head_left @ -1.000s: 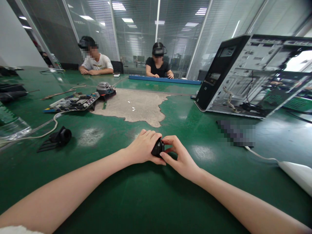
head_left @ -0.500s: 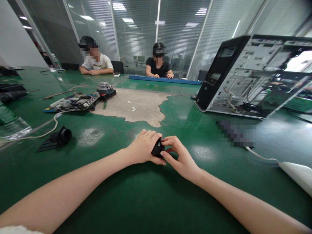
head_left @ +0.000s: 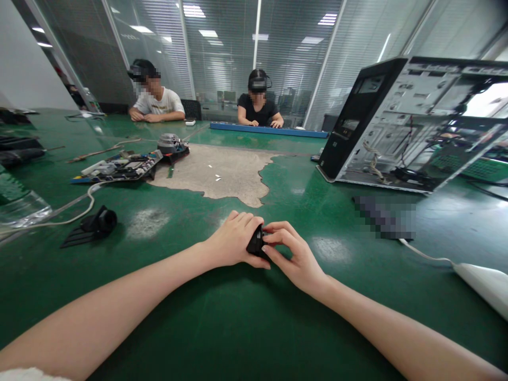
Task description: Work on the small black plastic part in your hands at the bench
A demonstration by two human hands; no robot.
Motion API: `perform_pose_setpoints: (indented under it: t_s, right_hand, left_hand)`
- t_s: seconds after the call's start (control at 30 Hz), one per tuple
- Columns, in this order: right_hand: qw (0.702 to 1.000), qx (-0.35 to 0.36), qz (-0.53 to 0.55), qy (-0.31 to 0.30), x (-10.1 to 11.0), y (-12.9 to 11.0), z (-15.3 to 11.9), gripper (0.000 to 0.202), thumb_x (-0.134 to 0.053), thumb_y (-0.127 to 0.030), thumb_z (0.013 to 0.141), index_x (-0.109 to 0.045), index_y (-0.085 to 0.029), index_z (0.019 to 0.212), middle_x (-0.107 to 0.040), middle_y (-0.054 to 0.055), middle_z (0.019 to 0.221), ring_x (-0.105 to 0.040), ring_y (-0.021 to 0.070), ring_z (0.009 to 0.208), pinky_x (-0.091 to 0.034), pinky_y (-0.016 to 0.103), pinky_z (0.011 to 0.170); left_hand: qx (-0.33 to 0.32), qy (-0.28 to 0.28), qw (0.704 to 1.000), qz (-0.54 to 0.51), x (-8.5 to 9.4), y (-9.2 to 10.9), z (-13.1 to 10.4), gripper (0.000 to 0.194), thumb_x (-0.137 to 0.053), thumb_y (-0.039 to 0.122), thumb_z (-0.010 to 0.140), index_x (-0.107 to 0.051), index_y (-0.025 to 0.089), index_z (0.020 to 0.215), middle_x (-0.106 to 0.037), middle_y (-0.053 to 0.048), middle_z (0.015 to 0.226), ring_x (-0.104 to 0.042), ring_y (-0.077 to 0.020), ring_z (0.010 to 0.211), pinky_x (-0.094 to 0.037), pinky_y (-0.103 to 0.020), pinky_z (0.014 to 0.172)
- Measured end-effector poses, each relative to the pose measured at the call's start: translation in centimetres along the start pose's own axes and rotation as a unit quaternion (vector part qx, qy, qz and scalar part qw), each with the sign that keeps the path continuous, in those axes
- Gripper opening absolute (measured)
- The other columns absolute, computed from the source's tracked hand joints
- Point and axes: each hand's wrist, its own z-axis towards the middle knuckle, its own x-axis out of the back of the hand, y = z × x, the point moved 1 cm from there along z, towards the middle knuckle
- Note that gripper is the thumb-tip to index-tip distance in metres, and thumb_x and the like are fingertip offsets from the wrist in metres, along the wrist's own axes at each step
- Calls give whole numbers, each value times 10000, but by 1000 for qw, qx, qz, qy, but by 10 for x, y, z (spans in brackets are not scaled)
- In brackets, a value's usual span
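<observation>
1. The left hand (head_left: 234,241) is holding a small black part (head_left: 255,242), and the right hand (head_left: 296,256) is working at its near end. The step looks like fine adjusting, one hand steadying and the other fiddling – though whether the fingers are turning, pulling or pressing, I cannot tell.
2. The next move, I judge, is calling for a steady left grip and small, careful fingertip motion on the right, since the part is offering little to pinch.
3. The left hand is lying palm down, wrapping mostly closed around the part, its thumb tucking beneath and its fingers covering the far side.
4. The right hand is approaching from the opposite side, fingers bending and thumb curving, leaving a gap in the middle; the tips are closing on the part's end – how firmly, I cannot tell.
5. The part is sitting between the hands, low over the worktop (head_left: 238,328); whether it is touching the surface is hidden.
6. Both forearms are reaching inward from the near corners, forming a wide V.
7. Left of the hands, a black bracket (head_left: 95,222) is lying on the worktop, with a circuit board (head_left: 123,166) resting beyond it. Right of the hands and farther off, an open PC case (head_left: 357,116) is standing.
</observation>
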Motion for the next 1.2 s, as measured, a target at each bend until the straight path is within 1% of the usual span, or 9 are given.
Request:
perform_pose_setpoints:
  t_s: [0.1,0.23,0.37,0.47,0.63,0.8,0.93,1.07,1.2]
  right_hand:
    - [999,-21,28,-4,-1,0,1,172,-500,-178,809,-498,-235,972,-472,61,1021,-510,186,958,-514,333,745]
    - [998,-47,46,-17,-4,2,1,290,-519,-157,785,-445,-235,1055,-464,56,1025,-504,183,959,-523,328,739]
    - [996,-63,58,-30,-5,4,0,293,-533,-141,774,-439,-228,1038,-474,47,994,-515,172,942,-525,317,740]
    - [998,-36,46,-23,-4,2,0,280,-539,-127,766,-456,-224,1015,-464,52,1026,-504,174,963,-519,320,761]
    - [1000,-2,11,-6,-2,-1,-1,151,-514,-153,796,-500,-228,926,-461,61,1048,-508,186,969,-513,341,762]
    - [997,-59,41,-14,-4,2,1,290,-528,-154,783,-442,-226,1050,-486,57,1018,-523,182,950,-522,337,748]
    - [991,-99,78,-44,-5,4,2,270,-513,-169,797,-419,-216,1045,-524,48,977,-565,164,882,-527,327,717]
    - [998,-46,46,-21,-3,2,0,250,-543,-168,769,-459,-226,997,-503,56,1006,-537,186,933,-522,333,724]
    - [1000,0,4,-4,-1,0,-1,139,-518,-168,793,-506,-229,918,-477,66,1037,-518,191,955,-509,346,755]
  left_hand:
    - [3,1,1000,-8,1,0,0,740,-541,727,548,-462,143,995,-546,-70,880,-507,-242,812,-324,-360,733]
    - [4,1,1000,-7,0,-1,-1,758,-545,723,548,-457,135,1019,-549,-78,897,-509,-244,821,-325,-360,741]
    - [3,6,1000,1,-1,-1,-2,769,-559,709,547,-448,122,1031,-551,-88,917,-508,-245,831,-322,-361,758]
    - [3,4,1000,7,-1,0,-1,726,-570,679,569,-449,122,1019,-550,-85,908,-508,-241,824,-322,-355,749]
    - [2,-2,1000,1,1,1,0,727,-558,705,554,-457,133,992,-550,-76,885,-510,-242,814,-326,-353,735]
    - [4,1,1000,-7,0,0,0,748,-563,705,550,-452,133,1018,-553,-83,905,-509,-247,830,-324,-362,749]
    - [5,4,1000,-13,-1,-1,-1,755,-565,704,542,-451,138,1028,-552,-81,906,-511,-251,833,-324,-368,755]
    - [4,9,1000,-8,-1,-1,-1,724,-561,681,570,-447,134,1032,-550,-86,908,-511,-249,829,-323,-364,751]
    - [0,3,1000,-6,0,0,0,724,-557,701,557,-455,139,1000,-548,-75,886,-510,-244,817,-323,-354,736]
